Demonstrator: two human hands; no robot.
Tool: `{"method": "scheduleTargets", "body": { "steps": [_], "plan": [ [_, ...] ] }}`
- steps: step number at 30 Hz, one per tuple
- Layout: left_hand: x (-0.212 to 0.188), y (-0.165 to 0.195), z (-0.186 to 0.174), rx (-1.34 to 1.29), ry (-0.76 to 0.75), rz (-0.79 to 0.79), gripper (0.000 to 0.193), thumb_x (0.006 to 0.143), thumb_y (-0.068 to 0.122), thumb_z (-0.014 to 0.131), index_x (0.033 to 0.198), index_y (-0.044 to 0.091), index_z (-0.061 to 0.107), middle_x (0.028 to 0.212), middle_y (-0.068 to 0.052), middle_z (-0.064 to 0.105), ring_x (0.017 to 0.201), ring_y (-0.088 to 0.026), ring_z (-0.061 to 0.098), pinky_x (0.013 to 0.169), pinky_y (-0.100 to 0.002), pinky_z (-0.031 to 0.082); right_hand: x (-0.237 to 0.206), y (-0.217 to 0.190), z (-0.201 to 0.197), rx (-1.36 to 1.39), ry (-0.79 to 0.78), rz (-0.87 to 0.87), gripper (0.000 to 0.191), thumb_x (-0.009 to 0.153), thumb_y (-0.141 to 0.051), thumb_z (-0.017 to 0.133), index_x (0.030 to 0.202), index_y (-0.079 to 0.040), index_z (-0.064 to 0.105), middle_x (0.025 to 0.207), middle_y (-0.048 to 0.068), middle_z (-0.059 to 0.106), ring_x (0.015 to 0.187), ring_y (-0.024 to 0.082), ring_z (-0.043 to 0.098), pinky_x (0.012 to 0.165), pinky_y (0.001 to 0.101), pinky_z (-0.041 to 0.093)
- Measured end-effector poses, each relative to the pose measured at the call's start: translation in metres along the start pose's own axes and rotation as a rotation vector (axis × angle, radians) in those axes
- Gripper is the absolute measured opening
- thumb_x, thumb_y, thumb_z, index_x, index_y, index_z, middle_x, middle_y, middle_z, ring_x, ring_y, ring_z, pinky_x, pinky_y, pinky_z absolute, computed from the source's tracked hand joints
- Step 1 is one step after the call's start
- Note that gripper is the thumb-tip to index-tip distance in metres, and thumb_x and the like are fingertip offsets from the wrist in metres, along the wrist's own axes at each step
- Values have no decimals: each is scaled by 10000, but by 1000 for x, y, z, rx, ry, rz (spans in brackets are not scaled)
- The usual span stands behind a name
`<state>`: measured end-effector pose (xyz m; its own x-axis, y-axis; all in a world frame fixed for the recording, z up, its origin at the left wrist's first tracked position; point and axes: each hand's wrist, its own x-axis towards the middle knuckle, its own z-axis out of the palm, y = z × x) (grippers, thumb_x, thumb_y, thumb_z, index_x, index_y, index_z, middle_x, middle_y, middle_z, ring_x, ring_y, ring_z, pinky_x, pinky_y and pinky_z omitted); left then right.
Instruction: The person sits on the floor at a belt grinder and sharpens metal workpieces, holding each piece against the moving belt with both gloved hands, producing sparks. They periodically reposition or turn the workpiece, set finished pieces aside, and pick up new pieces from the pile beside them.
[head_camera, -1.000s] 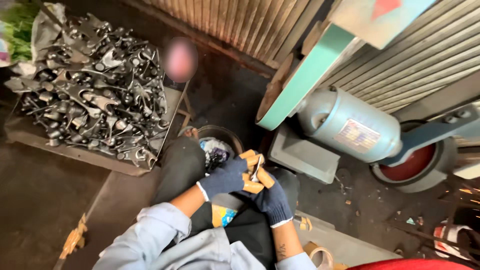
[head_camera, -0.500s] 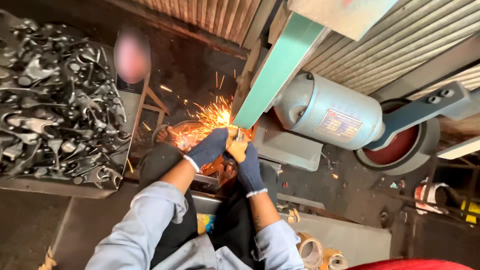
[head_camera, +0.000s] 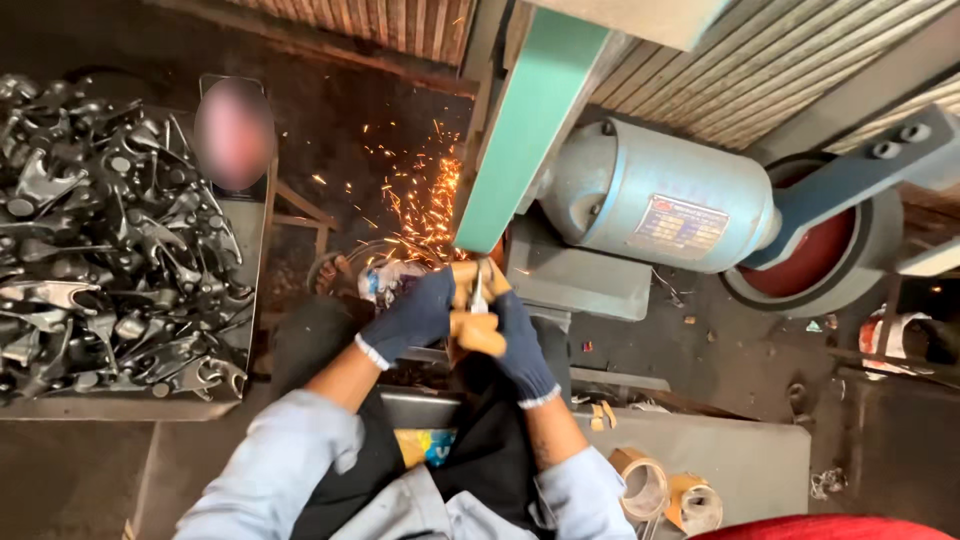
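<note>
My left hand (head_camera: 412, 318) and right hand (head_camera: 518, 345), dark-gloved, clamp together on a small, stiff metal casting (head_camera: 478, 292), probably heavy, against the green sanding belt (head_camera: 520, 140) at centre frame.

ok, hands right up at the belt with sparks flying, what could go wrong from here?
1. Both gloved hands, left hand and right hand, pinch a small metal part close to the green sanding belt; a slip could drag fingers or glove fabric into it.
2. The sparks spray left, toward the tray of metal parts and the floor, so anything flammable there may catch.
3. The part is small, so it could be snatched and thrown.
</note>
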<state>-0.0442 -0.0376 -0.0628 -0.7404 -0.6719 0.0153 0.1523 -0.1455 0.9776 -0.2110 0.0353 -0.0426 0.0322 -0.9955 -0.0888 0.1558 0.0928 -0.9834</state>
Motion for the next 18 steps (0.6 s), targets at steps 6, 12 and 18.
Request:
{"method": "scheduleTargets", "body": {
  "steps": [6, 12, 18],
  "plan": [
    [-22, 34, 8, 193, -123, 150, 690, 992, 241, 668, 1550, 32, 321, 1142, -204, 641, 1023, -200, 592, 872, -384, 504, -15, 3, -5, 553, 262, 484, 305, 909, -248, 658, 1106, -16, 646, 975, 88, 701, 833, 243, 724, 728, 376, 577],
    [-20, -4, -7, 856, 360, -349, 328, 929, 265, 610, 1196, 92, 690, 1104, -189, 723, 1015, -384, 681, 830, -472, 530, 24, 39, 3, -169, 206, 116, 304, 1035, -251, 635, 1075, 30, 743, 923, 32, 728, 795, 90, 618, 704, 243, 508],
    [13, -29, 1, 644, 566, -287, 282, 965, 320, 562, 1065, 91, 693, 1014, -214, 709, 950, -416, 674, 817, -502, 527, 54, 42, 3, -19, 308, 260, 270, 980, -190, 677, 1068, 61, 722, 924, 59, 752, 767, 124, 671, 676, 262, 548]
  ]
}}
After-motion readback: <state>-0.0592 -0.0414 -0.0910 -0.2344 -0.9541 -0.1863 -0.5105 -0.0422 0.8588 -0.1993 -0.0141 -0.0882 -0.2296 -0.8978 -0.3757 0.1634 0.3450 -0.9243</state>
